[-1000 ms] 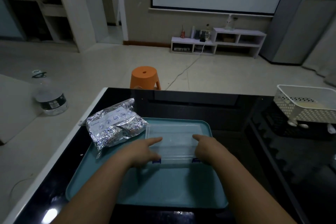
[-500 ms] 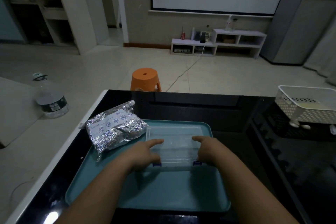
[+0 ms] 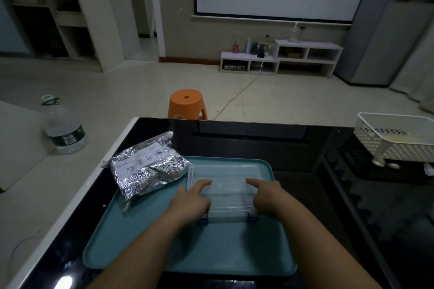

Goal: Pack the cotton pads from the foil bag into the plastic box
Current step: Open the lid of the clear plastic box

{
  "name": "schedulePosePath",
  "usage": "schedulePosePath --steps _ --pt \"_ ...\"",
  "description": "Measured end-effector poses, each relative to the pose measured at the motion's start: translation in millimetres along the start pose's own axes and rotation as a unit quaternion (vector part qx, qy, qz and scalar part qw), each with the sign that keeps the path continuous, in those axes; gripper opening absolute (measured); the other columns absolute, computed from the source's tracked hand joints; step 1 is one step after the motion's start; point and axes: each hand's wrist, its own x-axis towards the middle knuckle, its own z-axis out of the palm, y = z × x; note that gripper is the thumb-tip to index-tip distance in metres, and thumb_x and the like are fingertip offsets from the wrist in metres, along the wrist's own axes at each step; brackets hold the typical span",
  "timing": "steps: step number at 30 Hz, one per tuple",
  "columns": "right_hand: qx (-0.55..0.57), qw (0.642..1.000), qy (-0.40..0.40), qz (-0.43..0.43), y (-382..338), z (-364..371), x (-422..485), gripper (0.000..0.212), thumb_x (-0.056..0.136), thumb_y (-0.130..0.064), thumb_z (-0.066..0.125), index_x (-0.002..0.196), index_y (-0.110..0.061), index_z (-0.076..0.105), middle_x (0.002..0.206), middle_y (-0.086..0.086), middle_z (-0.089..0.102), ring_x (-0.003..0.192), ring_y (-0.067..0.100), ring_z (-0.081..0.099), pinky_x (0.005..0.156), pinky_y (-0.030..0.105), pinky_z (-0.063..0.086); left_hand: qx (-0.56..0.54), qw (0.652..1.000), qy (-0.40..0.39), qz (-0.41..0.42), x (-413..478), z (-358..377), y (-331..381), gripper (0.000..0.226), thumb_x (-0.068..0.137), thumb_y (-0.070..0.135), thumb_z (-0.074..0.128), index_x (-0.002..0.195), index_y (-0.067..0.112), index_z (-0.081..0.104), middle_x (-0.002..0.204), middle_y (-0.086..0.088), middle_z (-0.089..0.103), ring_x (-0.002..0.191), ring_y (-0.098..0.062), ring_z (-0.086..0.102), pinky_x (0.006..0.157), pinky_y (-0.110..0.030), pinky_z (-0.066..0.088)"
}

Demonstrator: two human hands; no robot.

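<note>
A clear plastic box (image 3: 226, 185) with its lid down and two blue clips at its near edge lies on a teal tray (image 3: 223, 248). My left hand (image 3: 190, 204) grips the box's near left corner, index finger stretched over the lid and the other fingers curled by the clip. At the near right corner, my right hand (image 3: 267, 197) holds the box the same way. A crumpled silver foil bag (image 3: 148, 166) with a white label lies shut on the tray's far left corner, touching the box. No cotton pads show.
The tray sits on a glossy black table (image 3: 305, 148). A white perforated basket (image 3: 397, 141) stands at the table's far right. On the floor beyond the table are an orange stool (image 3: 186, 105) and, to the left, a large water bottle (image 3: 63, 129).
Both hands stay on the box's near corners. Only the view has shifted slightly.
</note>
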Motion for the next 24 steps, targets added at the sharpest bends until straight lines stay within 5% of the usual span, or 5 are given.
schedulePosePath --steps 4,7,13,18,24 --pt "-0.045 0.999 0.007 -0.011 1.3 -1.2 -1.7 0.079 0.090 0.001 0.051 0.150 -0.043 0.025 0.159 0.012 0.004 0.119 0.030 0.048 0.095 0.035 0.051 0.044 0.998 -0.035 0.029 -4.9 -8.9 -0.6 0.077 0.073 0.022 0.054 0.137 0.058 0.029 0.126 -0.011 0.033 0.108 -0.033 0.051 0.091 -0.036 0.050" --pt "-0.109 0.993 0.036 -0.023 2.2 -4.3 -0.1 0.079 0.088 -0.004 0.061 0.149 -0.041 0.029 0.154 0.011 0.030 0.119 0.027 0.053 0.097 0.036 0.050 0.156 0.983 -0.068 0.068 -9.1 -18.8 -2.8 0.087 0.084 0.026 0.063 0.148 0.052 0.010 0.140 -0.013 0.033 0.121 -0.031 0.050 0.099 -0.032 0.043" --pt "-0.170 0.982 0.078 0.011 3.6 -11.8 1.8 0.067 0.082 -0.015 0.074 0.142 -0.032 0.047 0.144 0.006 0.046 0.123 0.026 0.053 0.101 0.036 0.046 0.213 0.973 -0.025 0.087 -8.9 -34.3 -7.5 0.110 0.079 0.036 0.074 0.155 0.026 -0.005 0.148 -0.013 0.043 0.130 -0.027 0.046 0.102 -0.031 0.036" --pt "-0.189 0.975 0.110 0.024 5.5 -9.3 5.2 0.047 0.081 -0.021 0.071 0.127 -0.022 0.062 0.123 0.005 0.061 0.102 0.023 0.061 0.078 0.030 0.048 0.215 0.970 0.024 0.107 -6.8 -38.3 -7.2 0.076 0.070 0.034 0.081 0.136 0.026 0.044 0.134 0.000 0.059 0.119 -0.022 0.056 0.093 -0.030 0.042" --pt "-0.189 0.969 0.161 -0.011 6.8 -10.0 1.2 0.033 0.086 -0.042 0.061 0.105 -0.017 0.069 0.092 0.002 0.064 0.076 0.019 0.058 0.065 0.029 0.045 0.205 0.973 0.039 0.101 -5.2 -43.0 -6.1 0.073 0.065 0.041 0.085 0.130 0.028 0.055 0.128 0.002 0.062 0.112 -0.019 0.060 0.093 -0.029 0.045"
